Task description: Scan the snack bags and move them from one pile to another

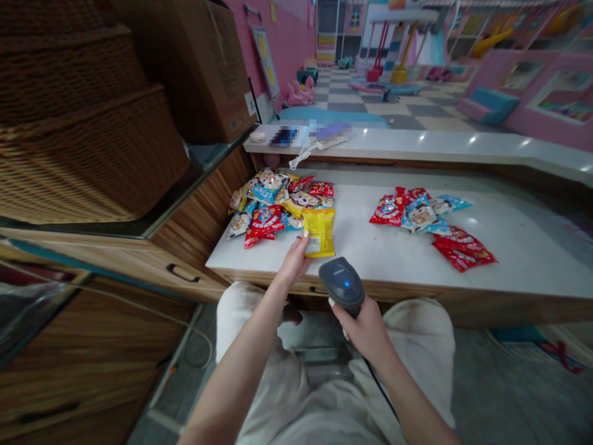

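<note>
- Two heaps on the white table [519, 247]: a left heap of snack bags [271, 207] by the far left corner, and a right heap of snack bags [417, 213] nearer the right end.
- One yellow bag [319, 232] at the front of the left heap, near the front edge, with the left hand [293, 262] right against it, fingers bent, grip hard to tell.
- Right hand [364, 327] with fingers closed around a dark barcode scanner [341, 285], blue light on.
- Bags probably light, soft and crinkly, easy to pinch by a flat sealed end.
- Wicker baskets [78, 123] beside the table, insides out of sight.
</note>
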The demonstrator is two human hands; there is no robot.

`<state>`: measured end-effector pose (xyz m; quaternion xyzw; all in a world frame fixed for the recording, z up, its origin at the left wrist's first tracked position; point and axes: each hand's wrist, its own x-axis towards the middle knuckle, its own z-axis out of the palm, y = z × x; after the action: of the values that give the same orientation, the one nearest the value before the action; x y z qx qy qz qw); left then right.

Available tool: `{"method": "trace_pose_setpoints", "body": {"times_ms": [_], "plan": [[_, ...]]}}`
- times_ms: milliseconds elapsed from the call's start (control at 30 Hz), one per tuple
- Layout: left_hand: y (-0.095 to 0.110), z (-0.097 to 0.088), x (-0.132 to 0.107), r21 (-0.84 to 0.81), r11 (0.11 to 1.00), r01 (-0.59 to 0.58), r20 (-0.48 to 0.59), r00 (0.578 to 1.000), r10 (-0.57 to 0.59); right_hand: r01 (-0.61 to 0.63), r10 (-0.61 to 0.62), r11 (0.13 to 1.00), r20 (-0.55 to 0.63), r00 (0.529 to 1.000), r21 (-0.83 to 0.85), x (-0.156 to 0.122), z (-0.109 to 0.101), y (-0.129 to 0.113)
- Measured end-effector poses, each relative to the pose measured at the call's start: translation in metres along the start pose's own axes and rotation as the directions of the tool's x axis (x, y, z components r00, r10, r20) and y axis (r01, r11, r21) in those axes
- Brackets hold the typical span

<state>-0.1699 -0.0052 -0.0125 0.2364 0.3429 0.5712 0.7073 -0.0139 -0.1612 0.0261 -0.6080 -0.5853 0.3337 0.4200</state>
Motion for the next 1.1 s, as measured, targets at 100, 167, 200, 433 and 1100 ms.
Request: {"method": "trace_pose_setpoints", "body": {"times_ms": [100,167,200,433,1100], "plan": [[-0.002,0.0,0.003,0.0,1.0,0.012,-0.026,1.0,-0.012,-0.008,0.007,0.998,0.015,1.0,0.063,0.001,0.0,-0.005],[-0.003,-0.004,0.004,0.036,0.999,-0.002,-0.025,1.0,0.003,-0.015,0.013,0.997,0.03,0.999,0.072,0.002,0.0,-0.007],[-0.004,-0.006,0.004,0.06,0.998,-0.01,-0.02,1.0,0.011,-0.02,0.017,0.997,0.036,0.999,0.072,0.002,0.0,-0.008],[-0.006,-0.016,0.003,0.122,0.992,-0.03,-0.005,1.0,0.031,-0.03,0.028,0.997,0.04,0.999,0.069,0.001,0.0,-0.007],[-0.033,0.077,0.027,0.457,0.824,-0.333,0.223,0.94,0.257,-0.095,0.1,0.992,-0.065,0.993,0.085,-0.026,-0.041,0.027]]}}
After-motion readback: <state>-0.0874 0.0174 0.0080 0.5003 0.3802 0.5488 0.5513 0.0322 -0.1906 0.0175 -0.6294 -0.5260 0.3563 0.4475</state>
